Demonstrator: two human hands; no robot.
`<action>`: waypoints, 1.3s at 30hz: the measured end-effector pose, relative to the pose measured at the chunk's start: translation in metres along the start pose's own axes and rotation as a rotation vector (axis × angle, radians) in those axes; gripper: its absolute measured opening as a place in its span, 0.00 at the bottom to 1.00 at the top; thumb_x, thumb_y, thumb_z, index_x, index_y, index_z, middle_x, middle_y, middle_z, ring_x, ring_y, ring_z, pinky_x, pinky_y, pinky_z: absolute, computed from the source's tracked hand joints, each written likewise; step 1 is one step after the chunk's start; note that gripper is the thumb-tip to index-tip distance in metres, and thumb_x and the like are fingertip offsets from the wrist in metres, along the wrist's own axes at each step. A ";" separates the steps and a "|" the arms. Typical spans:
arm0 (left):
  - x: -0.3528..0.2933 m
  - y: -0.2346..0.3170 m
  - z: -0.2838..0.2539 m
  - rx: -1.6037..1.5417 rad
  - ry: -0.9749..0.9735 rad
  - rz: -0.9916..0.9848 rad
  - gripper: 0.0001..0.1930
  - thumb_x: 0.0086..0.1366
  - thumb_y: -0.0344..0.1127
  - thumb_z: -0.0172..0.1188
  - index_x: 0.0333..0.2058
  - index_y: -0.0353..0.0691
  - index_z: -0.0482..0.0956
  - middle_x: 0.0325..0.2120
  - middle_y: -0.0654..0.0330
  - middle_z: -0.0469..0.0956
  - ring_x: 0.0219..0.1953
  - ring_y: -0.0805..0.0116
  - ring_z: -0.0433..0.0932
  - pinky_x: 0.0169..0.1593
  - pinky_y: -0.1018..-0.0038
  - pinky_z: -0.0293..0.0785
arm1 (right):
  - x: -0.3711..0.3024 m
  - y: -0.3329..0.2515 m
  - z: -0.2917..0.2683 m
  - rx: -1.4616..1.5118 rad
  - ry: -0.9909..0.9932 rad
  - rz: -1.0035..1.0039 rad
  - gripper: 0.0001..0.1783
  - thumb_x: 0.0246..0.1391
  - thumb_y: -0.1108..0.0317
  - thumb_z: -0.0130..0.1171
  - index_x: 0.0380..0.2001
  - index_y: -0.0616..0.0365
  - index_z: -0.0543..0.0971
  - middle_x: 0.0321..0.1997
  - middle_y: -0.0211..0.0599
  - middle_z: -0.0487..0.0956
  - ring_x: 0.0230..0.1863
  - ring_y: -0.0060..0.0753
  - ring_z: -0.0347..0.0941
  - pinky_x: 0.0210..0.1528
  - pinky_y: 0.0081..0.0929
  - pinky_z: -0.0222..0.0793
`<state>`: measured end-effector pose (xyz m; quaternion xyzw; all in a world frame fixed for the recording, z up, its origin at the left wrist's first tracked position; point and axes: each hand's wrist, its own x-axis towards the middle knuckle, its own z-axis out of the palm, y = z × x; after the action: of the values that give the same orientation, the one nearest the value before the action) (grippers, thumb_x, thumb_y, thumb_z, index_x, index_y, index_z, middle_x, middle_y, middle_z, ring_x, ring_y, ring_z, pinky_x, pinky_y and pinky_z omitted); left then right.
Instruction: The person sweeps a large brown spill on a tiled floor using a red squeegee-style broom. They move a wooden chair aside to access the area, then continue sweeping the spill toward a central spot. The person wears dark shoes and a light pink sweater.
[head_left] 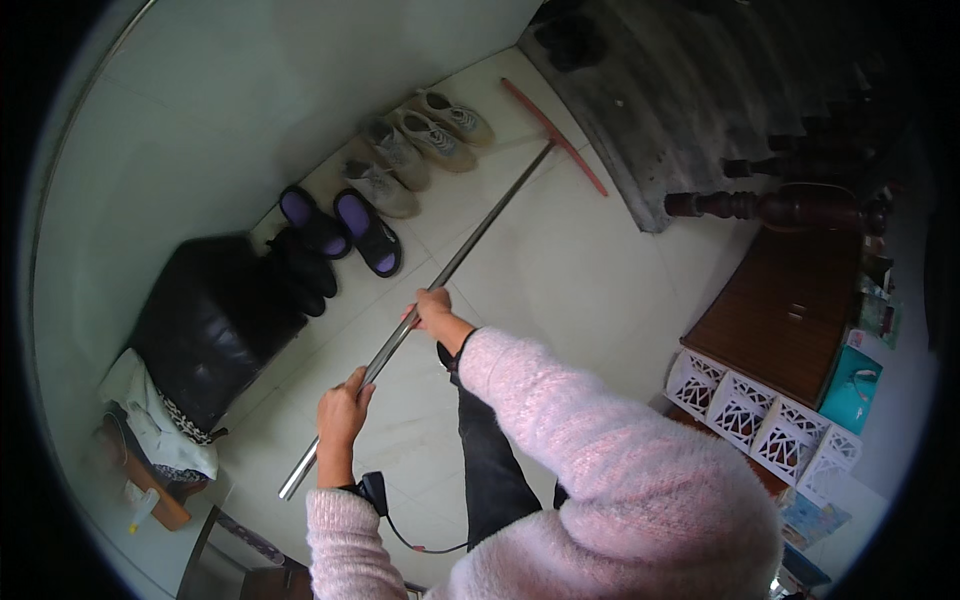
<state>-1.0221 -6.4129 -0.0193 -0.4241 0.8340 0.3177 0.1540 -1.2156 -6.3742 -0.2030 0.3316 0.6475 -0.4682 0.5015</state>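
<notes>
A long shiny metal pole with a narrow reddish crosspiece at its far end, which looks like a floor squeegee (pixel 488 218), slants across the tiled floor. Its red head (pixel 556 138) rests on the tiles beside the lowest dark step. Nearer its lower end, my left hand (pixel 342 410) is wrapped round the pole. Farther up, my right hand (pixel 434 310) grips it too, with the fingers curled about the tube. A black device (pixel 373 493) with a cable is strapped at my left wrist.
Along the left wall stand several pale sneakers (pixel 440 140), black-and-purple slippers (pixel 368 232) and black shoes (pixel 302 272). A black leather seat (pixel 215 330) is at left. Dark stairs (pixel 640 100) with a wooden baluster (pixel 765 206) rise at far right, near a brown cabinet (pixel 770 320) and white latticed bins (pixel 740 405).
</notes>
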 end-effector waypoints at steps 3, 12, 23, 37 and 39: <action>0.034 0.014 -0.004 0.067 0.073 0.094 0.16 0.56 0.42 0.57 0.44 0.48 0.74 0.22 0.48 0.76 0.25 0.50 0.76 0.29 0.59 0.71 | 0.010 -0.051 -0.002 -0.009 -0.035 -0.027 0.10 0.51 0.72 0.43 0.35 0.70 0.66 0.18 0.49 0.72 0.15 0.46 0.72 0.16 0.47 0.70; -0.053 0.017 0.095 -0.217 -0.055 0.044 0.18 0.57 0.40 0.56 0.46 0.43 0.72 0.19 0.43 0.74 0.24 0.43 0.74 0.30 0.54 0.71 | 0.028 0.021 -0.078 -0.122 0.077 0.221 0.10 0.52 0.73 0.44 0.39 0.58 0.62 0.26 0.50 0.66 0.20 0.45 0.66 0.23 0.60 0.68; -0.351 0.037 0.222 -0.377 -0.084 -0.187 0.19 0.57 0.40 0.57 0.46 0.39 0.72 0.21 0.42 0.74 0.26 0.43 0.75 0.32 0.56 0.70 | -0.034 0.270 -0.281 -1.032 -0.514 -0.071 0.08 0.44 0.64 0.54 0.29 0.54 0.73 0.21 0.37 0.74 0.23 0.38 0.73 0.25 0.42 0.69; -0.749 0.073 0.226 -0.198 -0.347 -0.497 0.21 0.62 0.48 0.46 0.45 0.38 0.72 0.29 0.39 0.74 0.32 0.40 0.74 0.34 0.55 0.69 | -0.251 0.546 -0.451 -0.941 -1.509 0.132 0.18 0.49 0.57 0.56 0.37 0.61 0.73 0.33 0.43 0.77 0.33 0.40 0.75 0.41 0.41 0.72; -0.764 0.053 0.219 0.020 -0.454 -0.526 0.23 0.61 0.49 0.48 0.52 0.45 0.68 0.32 0.42 0.76 0.36 0.44 0.75 0.39 0.57 0.70 | -0.294 0.543 -0.436 -0.449 -0.683 0.976 0.18 0.51 0.60 0.51 0.37 0.66 0.71 0.34 0.51 0.76 0.34 0.47 0.74 0.42 0.48 0.72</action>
<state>-0.6147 -5.7797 0.2397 -0.5414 0.6438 0.3452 0.4162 -0.7935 -5.7676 -0.0439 0.3073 0.3077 -0.1181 0.8927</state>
